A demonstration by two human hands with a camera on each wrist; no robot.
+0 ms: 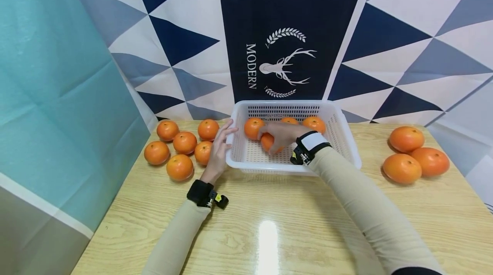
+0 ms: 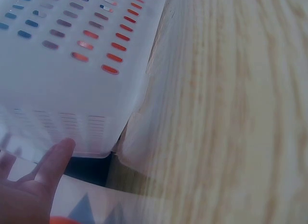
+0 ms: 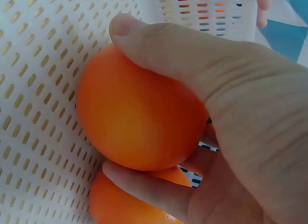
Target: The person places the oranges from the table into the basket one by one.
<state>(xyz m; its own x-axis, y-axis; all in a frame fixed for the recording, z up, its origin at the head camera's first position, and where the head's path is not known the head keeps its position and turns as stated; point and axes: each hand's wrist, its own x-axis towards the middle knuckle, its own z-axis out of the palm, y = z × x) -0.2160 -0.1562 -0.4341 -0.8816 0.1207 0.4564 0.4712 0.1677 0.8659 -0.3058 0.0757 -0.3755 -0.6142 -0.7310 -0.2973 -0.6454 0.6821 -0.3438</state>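
Note:
A white perforated plastic basket (image 1: 265,166) stands at the back of the table. Inside it my right hand (image 1: 286,133) grips an orange (image 3: 137,111), thumb on one side and fingers curled round the other. Another orange (image 3: 125,202) lies right beside the held one in the right wrist view. Also in the basket are a left orange (image 1: 252,127), a back orange (image 1: 289,120) partly behind the hand, and a right orange (image 1: 315,124). My left hand (image 1: 218,150) rests with extended fingers against the basket's left side; its fingers (image 2: 57,161) show low in the left wrist view.
Several oranges (image 1: 179,167) lie on the wooden table (image 1: 231,232) left of the basket, close to my left hand. Three more oranges (image 1: 402,168) sit together near the right edge. A patterned cloth (image 1: 192,48) hangs directly behind the basket.

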